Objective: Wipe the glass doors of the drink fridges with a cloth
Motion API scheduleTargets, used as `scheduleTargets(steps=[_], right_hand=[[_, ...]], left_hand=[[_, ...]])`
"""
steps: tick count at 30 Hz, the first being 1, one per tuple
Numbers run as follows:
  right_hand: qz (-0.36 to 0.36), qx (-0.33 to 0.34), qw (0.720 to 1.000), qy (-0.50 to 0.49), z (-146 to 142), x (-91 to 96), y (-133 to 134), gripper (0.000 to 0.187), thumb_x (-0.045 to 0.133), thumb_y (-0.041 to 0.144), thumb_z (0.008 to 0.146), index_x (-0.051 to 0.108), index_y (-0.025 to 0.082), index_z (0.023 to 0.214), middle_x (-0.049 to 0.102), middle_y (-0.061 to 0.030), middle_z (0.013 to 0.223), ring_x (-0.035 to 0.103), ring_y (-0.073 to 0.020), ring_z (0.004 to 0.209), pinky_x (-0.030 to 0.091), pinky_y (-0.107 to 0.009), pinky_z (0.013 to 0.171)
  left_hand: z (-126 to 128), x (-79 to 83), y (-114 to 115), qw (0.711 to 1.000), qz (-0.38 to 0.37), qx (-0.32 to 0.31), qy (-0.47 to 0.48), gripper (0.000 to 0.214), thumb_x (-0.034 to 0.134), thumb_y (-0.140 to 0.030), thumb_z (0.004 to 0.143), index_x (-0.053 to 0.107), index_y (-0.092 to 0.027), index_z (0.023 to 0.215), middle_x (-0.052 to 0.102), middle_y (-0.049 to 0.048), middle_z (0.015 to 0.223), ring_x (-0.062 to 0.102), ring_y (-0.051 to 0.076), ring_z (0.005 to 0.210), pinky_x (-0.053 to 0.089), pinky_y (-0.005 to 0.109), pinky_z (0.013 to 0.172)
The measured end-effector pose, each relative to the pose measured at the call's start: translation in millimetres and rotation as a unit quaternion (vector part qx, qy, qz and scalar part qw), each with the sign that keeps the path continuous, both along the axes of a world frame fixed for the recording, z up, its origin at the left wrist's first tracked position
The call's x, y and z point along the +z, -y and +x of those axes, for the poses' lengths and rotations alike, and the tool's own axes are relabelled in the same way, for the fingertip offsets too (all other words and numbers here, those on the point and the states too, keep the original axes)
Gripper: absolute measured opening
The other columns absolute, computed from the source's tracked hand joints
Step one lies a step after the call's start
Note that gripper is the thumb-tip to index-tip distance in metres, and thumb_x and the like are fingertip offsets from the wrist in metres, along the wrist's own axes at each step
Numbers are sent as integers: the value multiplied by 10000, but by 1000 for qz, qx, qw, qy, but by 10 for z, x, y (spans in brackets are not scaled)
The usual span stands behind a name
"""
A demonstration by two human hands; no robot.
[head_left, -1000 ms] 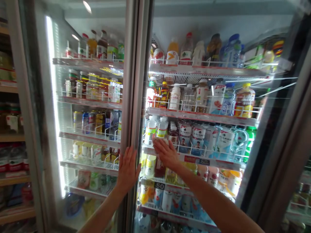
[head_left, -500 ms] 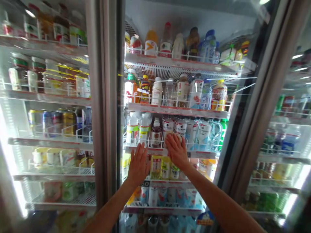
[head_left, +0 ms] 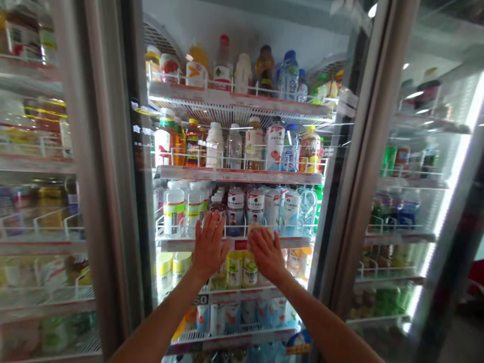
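Observation:
A closed glass door (head_left: 227,17) of a drinks fridge stands in front of me. My left hand (head_left: 209,248) is open, fingers up, its palm against the glass before the third shelf. My right hand (head_left: 265,252) presses a pale cloth (head_left: 251,228) to the glass just beside it. Most of the cloth is hidden under the fingers. Behind the glass, near the hands, stand dark labelled bottles (head_left: 235,205) and clear bottles with green labels (head_left: 174,209). Yellow-green bottles (head_left: 234,269) show between my hands on the shelf below.
Metal frames border the door at left (head_left: 109,151) and right (head_left: 372,151). Further fridge doors with stocked shelves flank it. White wire rails edge the shelves inside, and a blue and orange sticker (head_left: 298,343) sits low on the door.
The view has turned right, so the fridge appears further left. Against the door, my right hand with the cloth has moved down and rightward; my left hand has shifted right and slightly up.

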State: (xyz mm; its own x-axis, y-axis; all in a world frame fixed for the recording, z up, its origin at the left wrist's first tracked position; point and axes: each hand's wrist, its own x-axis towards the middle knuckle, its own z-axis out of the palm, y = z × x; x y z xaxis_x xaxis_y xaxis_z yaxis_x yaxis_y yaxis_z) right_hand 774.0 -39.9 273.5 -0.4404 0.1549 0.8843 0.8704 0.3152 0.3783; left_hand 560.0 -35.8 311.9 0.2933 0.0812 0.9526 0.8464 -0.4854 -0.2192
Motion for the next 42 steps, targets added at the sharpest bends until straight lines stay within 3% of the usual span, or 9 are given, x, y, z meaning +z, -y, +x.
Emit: scheduleTargets(steps=[3,9,15,20,22,29,36,38,42], right_hand=[[-6,16,999,39,213,-108,22,433,469,220,830,490,250,1262,543,-34,1288,215,-164,1367,65,-428,1139],[91,-38,988,-118,481,486,-49,481,443,199,850,408,185,1329,425,-107,1386,182,-217,1379,106,-483,1118],[49,-14,998,-43,659,155,40,543,466,177,830,359,212,1361,446,-77,1376,183,-195,1379,117,-444,1132],[133,-65,975,-168,941,803,-113,540,401,189,871,289,221,1399,381,-113,1415,231,-230,1363,173,-505,1097],[142,-77,966,-202,1057,894,-124,538,378,190,884,264,218,1409,355,-128,1427,241,-242,1359,202,-526,1079],[112,-80,973,-186,1318,34,-12,593,373,157,876,179,227,1432,251,-116,1473,215,-264,1366,250,-567,1051],[164,-91,935,-302,1433,1080,-200,504,321,240,905,274,202,1406,357,-160,1417,272,-290,1340,274,-605,1005],[151,-86,937,-302,1374,990,-179,512,310,246,908,250,204,1415,341,-153,1428,244,-281,1353,258,-594,1022],[95,-68,973,-202,1236,375,-77,572,349,200,895,166,244,1435,280,-112,1466,207,-250,1371,253,-537,1056]], left_hand=[[146,126,-25,1000,9,-3,-3,664,450,-261,865,113,-174,1431,231,142,1474,145,247,1379,145,493,1106],[417,191,-116,999,32,-11,7,626,451,-260,865,174,-175,1420,280,144,1453,131,226,1381,90,501,1113],[468,177,-162,999,35,-16,19,618,465,-272,859,209,-200,1417,293,118,1447,160,220,1374,64,484,1122],[447,179,-167,999,33,-5,19,659,480,-283,853,162,-233,1428,270,103,1457,165,229,1372,84,501,1117],[450,189,-158,999,35,-6,20,661,480,-282,854,156,-243,1429,270,96,1458,171,223,1371,86,491,1120],[438,221,-125,998,54,5,9,651,456,-247,860,146,-233,1432,277,94,1455,134,199,1379,84,457,1128],[432,194,-167,998,61,20,4,650,468,-220,849,174,-209,1428,296,116,1447,143,212,1378,91,473,1123],[422,188,-151,998,62,17,-1,643,462,-217,851,176,-211,1427,282,110,1454,143,212,1378,95,469,1125],[329,269,-103,999,45,3,8,644,456,-241,859,157,-243,1429,216,86,1482,169,226,1372,132,467,1122]])
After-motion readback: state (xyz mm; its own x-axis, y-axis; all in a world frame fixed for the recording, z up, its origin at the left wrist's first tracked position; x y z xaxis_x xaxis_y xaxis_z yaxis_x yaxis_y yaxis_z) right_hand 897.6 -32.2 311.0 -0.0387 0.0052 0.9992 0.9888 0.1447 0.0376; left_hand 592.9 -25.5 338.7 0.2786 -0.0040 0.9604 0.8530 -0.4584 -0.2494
